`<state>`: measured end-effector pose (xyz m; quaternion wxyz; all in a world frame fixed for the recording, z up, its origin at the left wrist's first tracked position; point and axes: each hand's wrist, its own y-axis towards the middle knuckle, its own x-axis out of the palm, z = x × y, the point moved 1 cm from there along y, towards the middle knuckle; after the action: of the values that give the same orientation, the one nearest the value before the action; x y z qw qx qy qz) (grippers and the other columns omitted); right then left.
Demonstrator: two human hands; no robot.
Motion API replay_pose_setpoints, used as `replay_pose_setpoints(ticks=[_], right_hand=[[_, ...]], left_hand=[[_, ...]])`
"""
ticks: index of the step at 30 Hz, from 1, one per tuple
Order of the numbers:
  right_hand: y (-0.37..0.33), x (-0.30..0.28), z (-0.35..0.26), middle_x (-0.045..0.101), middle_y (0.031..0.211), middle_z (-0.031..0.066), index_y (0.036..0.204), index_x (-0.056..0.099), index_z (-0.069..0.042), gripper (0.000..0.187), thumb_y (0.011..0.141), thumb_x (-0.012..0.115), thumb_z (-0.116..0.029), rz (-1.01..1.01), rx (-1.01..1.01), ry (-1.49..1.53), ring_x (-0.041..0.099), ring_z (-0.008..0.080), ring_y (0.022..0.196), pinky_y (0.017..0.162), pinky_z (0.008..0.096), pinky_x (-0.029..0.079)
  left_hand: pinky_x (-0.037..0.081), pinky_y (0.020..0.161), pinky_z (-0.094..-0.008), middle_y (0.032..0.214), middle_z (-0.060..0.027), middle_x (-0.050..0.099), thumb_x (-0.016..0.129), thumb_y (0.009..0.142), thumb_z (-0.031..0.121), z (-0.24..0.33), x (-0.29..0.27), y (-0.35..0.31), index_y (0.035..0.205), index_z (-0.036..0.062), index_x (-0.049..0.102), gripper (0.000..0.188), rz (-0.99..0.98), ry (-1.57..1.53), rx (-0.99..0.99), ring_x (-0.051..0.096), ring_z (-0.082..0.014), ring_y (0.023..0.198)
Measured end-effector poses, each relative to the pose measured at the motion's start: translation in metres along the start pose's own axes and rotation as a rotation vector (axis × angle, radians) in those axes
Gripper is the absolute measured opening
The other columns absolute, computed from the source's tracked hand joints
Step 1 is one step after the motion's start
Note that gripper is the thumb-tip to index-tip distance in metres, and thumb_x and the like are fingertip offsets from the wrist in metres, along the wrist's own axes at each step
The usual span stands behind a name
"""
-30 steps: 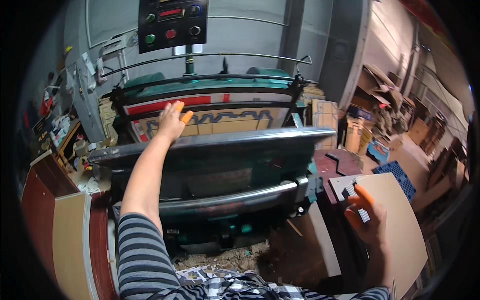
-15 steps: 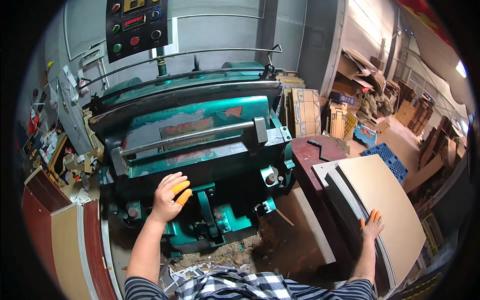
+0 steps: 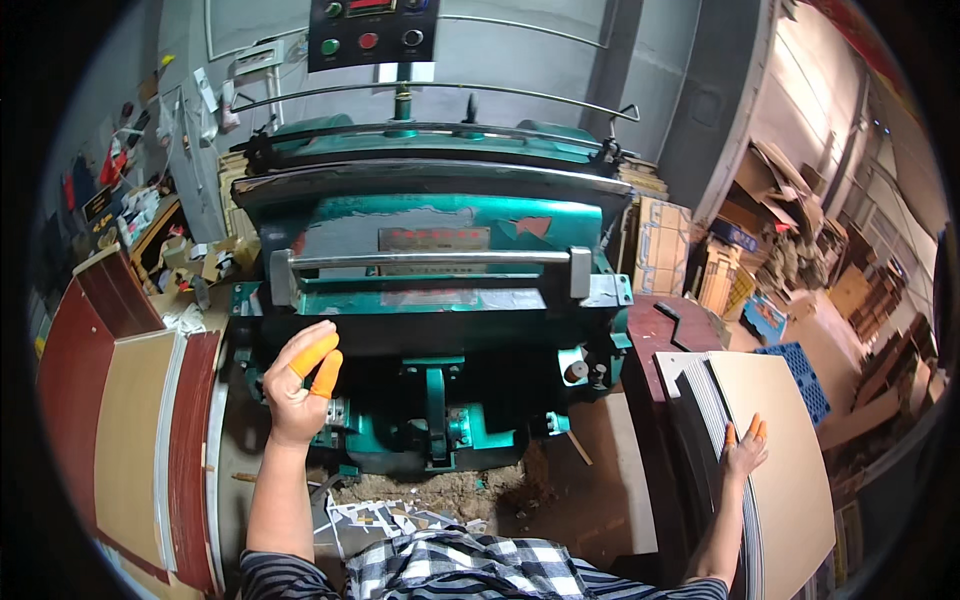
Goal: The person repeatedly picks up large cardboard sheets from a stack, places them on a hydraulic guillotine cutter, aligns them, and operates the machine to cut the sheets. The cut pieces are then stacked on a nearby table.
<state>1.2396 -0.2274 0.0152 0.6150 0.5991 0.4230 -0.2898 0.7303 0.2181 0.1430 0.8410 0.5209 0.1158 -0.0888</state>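
Observation:
My left hand (image 3: pixel 296 395) is raised in front of the left part of a green press-like machine (image 3: pixel 570 222), with orange finger cots on two fingers. Its fingers are stretched and nothing is in them. On the right, my right hand (image 3: pixel 743 455) lies with spread fingers on the top sheet near the inner edge of a stack of tan boards (image 3: pixel 790 470); it also wears orange finger cots. The stack's layered edges show grey and white. A metal bar (image 3: pixel 430 259) runs across the machine's front above a dark gap.
The stack rests on a dark red table (image 3: pixel 640 385) with a black angled handle (image 3: pixel 672 325). More boards (image 3: pixel 140 430) stand at left. Paper scraps (image 3: pixel 380 515) litter the floor below the machine. A control panel (image 3: pixel 375 42) rises behind; a blue pallet (image 3: pixel 800 380) lies at right.
The view has turned left, bringing the machine toward the middle. My left hand has moved left relative to the machine. My right hand stays on the stack.

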Motion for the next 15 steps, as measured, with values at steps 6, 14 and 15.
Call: replay_pose_setpoints(ticks=[6,14,15], right_hand=[[0.019,-0.082,-0.158,0.047,0.136,0.0216,0.136,0.045,-0.001,0.056,0.091,0.061,-0.030,0.341,-0.565,0.762,0.046,0.0355,0.121,0.102,0.0421,0.036],[-0.031,-0.129,-0.277,0.046,0.136,0.0194,0.132,0.049,-0.002,0.056,0.087,0.065,-0.031,0.071,-0.932,0.970,0.039,0.0368,0.130,0.110,0.0455,0.028],[-0.041,-0.117,-0.294,0.047,0.135,0.0192,0.131,0.050,-0.003,0.054,0.085,0.068,-0.027,0.030,-0.963,0.911,0.042,0.0360,0.128,0.108,0.0438,0.031]], left_hand=[[0.040,0.102,-0.0393,0.117,-0.0141,0.064,0.065,0.085,0.007,0.036,-0.008,0.016,0.110,-0.0008,0.064,0.026,0.062,0.122,0.207,0.056,-0.0283,0.117],[0.032,0.106,-0.0496,0.123,-0.0139,0.060,0.071,0.081,0.014,-0.012,-0.013,-0.011,0.116,0.0005,0.061,0.039,-0.047,0.536,0.054,0.048,-0.0381,0.125],[0.030,0.108,-0.0504,0.126,-0.0146,0.058,0.069,0.083,0.018,-0.030,-0.016,-0.027,0.121,0.0008,0.058,0.043,-0.090,0.561,-0.052,0.044,-0.0378,0.128]])
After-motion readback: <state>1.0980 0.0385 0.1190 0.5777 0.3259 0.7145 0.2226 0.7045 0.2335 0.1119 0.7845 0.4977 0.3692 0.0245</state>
